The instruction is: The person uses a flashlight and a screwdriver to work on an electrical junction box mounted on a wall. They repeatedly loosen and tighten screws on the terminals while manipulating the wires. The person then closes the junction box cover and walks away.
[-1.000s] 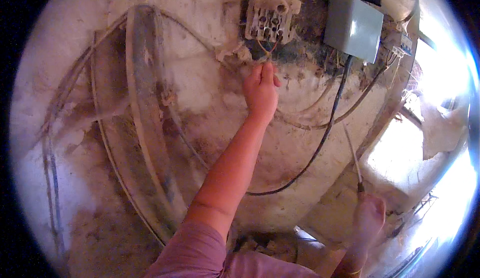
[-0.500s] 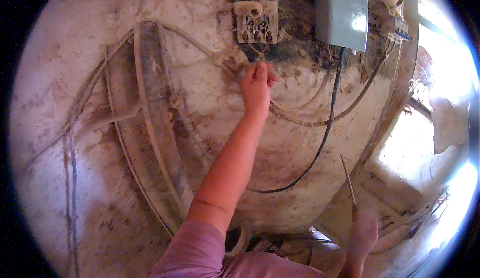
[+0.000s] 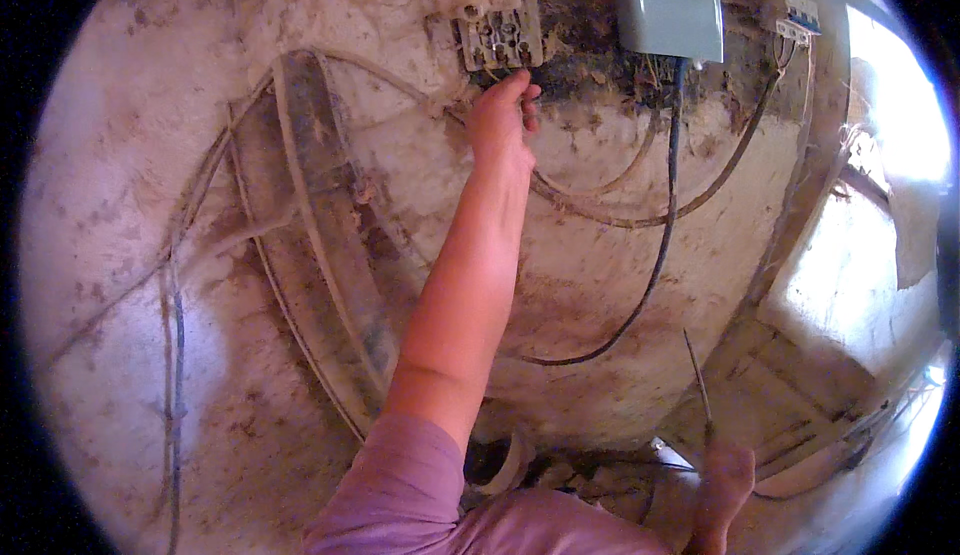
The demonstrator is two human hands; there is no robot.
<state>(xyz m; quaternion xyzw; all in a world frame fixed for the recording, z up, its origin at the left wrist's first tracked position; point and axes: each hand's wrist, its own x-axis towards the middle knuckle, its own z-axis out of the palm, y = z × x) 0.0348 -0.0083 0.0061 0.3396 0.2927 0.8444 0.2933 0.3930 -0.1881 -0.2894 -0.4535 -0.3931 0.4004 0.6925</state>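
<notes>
— Where do we find ourselves?

— We face a rough, pale wall (image 3: 590,295) streaked with brown grime, darkest around the fittings at the top. Bright light pours through an opening (image 3: 900,105) at right.

— And the hands?

— We see the left hand (image 3: 498,127) raised, fingers curled at the lower edge of a dusty terminal block (image 3: 500,33) mounted high on the wall. A thin wire (image 3: 490,74) shows beside the fingers; we cannot tell whether they pinch it. Low at right, the right hand (image 3: 727,485) is closed around a slim, rod-like tool (image 3: 697,375), its tip pointing up.

— What else do we make out on the wall?

— Right of the block we note a grey-blue box (image 3: 672,5), a black cable (image 3: 664,265) looping down from it, and a small breaker (image 3: 795,17) farther right. Long strips (image 3: 325,185) run down at left, near loose cables (image 3: 178,365). Below, we spot dark clutter (image 3: 590,477) at the wall's foot.
</notes>
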